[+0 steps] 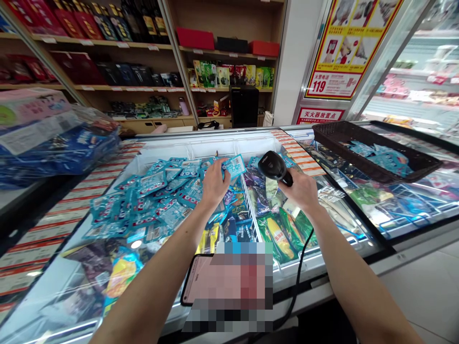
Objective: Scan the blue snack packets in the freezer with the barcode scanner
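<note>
phone [199, 282]: lying at near centre by the edge of the freezer [158, 149], partly masked by blurring; apparently set within easy reach, with both hands occupied. left hand [214, 184]: thumb and fingers clamped on the left end of one blue packet [234, 166], above the middle of the freezer; probably gripped so to leave the printed face uncovered. right hand [301, 191]: fingers wrapped round the handle of a black scanner [271, 165], just right of the packet, with head tilted leftward, likely to face it. cable [300, 267]: slack toward the near side, allowing free movement. packet heap [161, 191]: left of both hands, handy for the left. brown basket [332, 135]: far right, holding similar packets, seemingly separated from the heap.
</note>
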Action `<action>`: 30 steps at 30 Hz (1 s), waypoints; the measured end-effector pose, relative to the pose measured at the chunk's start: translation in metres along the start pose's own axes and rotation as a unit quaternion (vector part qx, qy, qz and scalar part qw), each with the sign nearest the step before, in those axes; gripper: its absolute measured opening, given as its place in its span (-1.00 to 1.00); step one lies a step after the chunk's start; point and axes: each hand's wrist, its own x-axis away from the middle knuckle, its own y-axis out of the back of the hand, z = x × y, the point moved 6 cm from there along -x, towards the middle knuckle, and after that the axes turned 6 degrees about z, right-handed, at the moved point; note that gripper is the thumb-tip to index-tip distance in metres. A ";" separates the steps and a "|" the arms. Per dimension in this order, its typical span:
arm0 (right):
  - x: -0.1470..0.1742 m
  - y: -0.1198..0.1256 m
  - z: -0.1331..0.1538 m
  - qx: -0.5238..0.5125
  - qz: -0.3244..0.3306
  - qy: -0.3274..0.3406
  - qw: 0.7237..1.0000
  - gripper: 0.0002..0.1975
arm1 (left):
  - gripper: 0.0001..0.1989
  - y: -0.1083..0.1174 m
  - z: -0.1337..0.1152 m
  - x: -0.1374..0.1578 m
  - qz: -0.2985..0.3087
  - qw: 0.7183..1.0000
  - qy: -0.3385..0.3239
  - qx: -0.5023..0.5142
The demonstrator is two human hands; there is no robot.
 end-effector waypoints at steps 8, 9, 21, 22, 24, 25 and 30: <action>-0.001 0.003 -0.009 -0.014 -0.002 -0.028 1.000 -0.67 | -0.50 -0.006 -0.013 0.009 0.041 0.989 -0.056 -0.131; 0.000 0.002 -0.010 -0.018 0.001 -0.027 0.999 -0.67 | -0.48 -0.013 -0.018 0.010 0.078 0.983 -0.095 -0.137; 0.002 0.009 -0.042 -0.030 0.012 -0.010 0.999 -0.64 | -0.67 -0.021 -0.028 0.006 0.114 0.963 -0.085 -0.231; 0.002 0.009 -0.046 -0.035 0.014 -0.004 0.999 -0.63 | -0.67 -0.020 -0.028 0.007 0.106 0.963 -0.071 -0.239; 0.004 0.008 -0.054 -0.045 0.023 0.013 0.999 -0.64 | -0.64 -0.017 -0.028 0.008 0.093 0.963 -0.048 -0.249; 0.005 0.007 -0.057 -0.045 0.029 0.020 0.998 -0.64 | -0.64 -0.017 -0.027 0.008 0.091 0.963 -0.041 -0.249; 0.012 -0.003 -0.068 -0.023 0.055 0.015 0.998 -0.65 | -0.64 -0.020 -0.020 0.008 0.100 0.968 -0.026 -0.228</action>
